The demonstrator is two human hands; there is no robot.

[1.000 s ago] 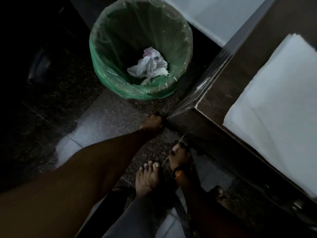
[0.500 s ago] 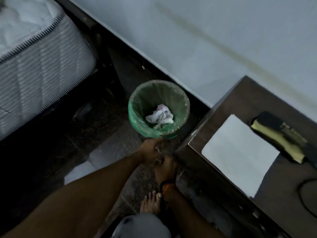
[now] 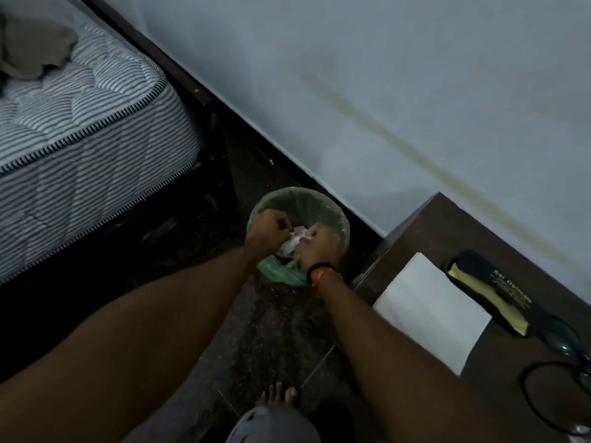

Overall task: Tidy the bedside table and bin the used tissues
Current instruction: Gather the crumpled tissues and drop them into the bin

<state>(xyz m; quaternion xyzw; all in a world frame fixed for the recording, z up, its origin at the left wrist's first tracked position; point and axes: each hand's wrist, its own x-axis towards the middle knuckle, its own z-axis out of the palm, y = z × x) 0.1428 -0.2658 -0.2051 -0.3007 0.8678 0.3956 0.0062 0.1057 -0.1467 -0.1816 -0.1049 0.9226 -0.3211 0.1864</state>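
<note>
A round bin with a green liner [image 3: 319, 199] stands on the dark floor between the bed and the bedside table [image 3: 425, 231]. Crumpled white tissues [image 3: 289, 247] lie inside it. My left hand [image 3: 270, 230] and my right hand [image 3: 316, 247] hover close together over the bin's mouth, fingers curled inward just above the tissues. Whether either hand pinches anything is hidden. A black and orange band circles my right wrist. A flat white sheet of paper or tissue [image 3: 428, 311] lies on the tabletop.
On the table beside the sheet lie an open black glasses case with a yellow cloth [image 3: 492, 292], spectacles [image 3: 563, 340] and a black cable [image 3: 537, 401]. A striped mattress [image 3: 80, 123] fills the left. The pale wall runs behind the bin. My bare foot [image 3: 281, 396] is on the floor.
The view has risen from floor level. Both hands have lifted from the floor by the table's corner to over the bin's mouth.
</note>
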